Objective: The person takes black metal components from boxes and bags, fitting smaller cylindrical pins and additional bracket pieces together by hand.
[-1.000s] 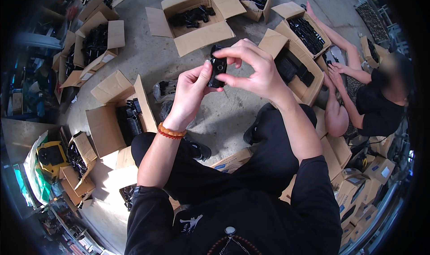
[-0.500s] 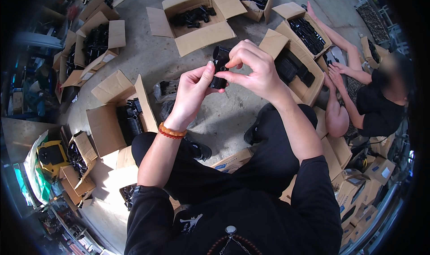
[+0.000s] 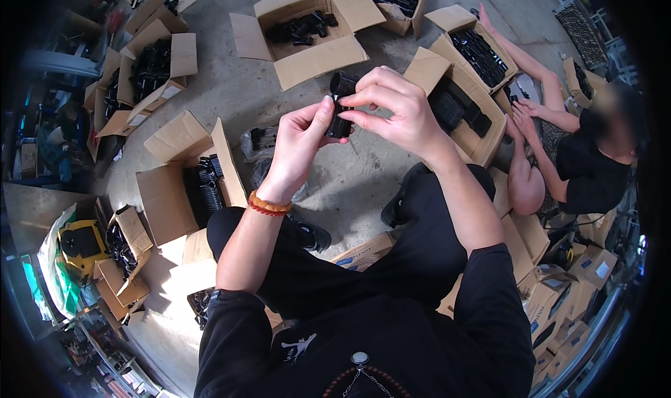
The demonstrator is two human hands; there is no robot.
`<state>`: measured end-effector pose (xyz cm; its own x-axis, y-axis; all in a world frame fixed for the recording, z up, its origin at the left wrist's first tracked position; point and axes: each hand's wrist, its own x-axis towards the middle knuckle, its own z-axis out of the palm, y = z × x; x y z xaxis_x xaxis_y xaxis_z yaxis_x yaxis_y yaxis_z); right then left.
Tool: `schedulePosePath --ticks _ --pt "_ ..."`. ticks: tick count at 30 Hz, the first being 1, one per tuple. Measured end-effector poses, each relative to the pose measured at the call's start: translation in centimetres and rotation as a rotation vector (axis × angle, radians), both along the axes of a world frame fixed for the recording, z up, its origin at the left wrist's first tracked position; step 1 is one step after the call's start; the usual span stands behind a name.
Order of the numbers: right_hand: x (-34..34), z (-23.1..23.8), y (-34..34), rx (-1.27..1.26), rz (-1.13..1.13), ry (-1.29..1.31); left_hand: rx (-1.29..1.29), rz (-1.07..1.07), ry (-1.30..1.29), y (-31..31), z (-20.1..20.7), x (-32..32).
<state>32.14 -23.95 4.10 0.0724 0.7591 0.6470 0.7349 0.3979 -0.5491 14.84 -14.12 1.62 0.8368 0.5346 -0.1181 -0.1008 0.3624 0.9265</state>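
Note:
My left hand is wrapped round a black tubular part, with the thumb along its side. The part stands roughly upright over the floor, and its round open end points up and away from me. From the right, my right hand meets the same part with thumb and forefinger bent in a pinch at its middle. Any small piece between those fingertips is too small to make out. Fingers cover much of the part's centre.
Open cardboard boxes with black parts surround me: one ahead, one at left, one at right. Clear plastic bags lie on the concrete floor. A co-worker sits at right, hands over a box. A yellow-black case stands left.
My right thumb and fingertips have shifted slightly left on the black part, covering a small round detail that showed before. My left hand keeps its hold.

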Motion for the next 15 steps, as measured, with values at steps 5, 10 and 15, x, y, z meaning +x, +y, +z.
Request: schedulePosePath --ticks 5,10,15 --pt "-0.33 0.68 -0.02 -0.006 0.001 0.020 -0.016 0.021 0.013 -0.17 0.12 0.00" --pt "-0.18 0.14 -0.11 -0.001 -0.023 0.003 0.017 -0.014 -0.001 0.14 -0.04 -0.08" --pt "-0.38 0.25 0.17 0.050 -0.037 -0.032 0.025 0.022 0.040 -0.19 0.19 0.18"
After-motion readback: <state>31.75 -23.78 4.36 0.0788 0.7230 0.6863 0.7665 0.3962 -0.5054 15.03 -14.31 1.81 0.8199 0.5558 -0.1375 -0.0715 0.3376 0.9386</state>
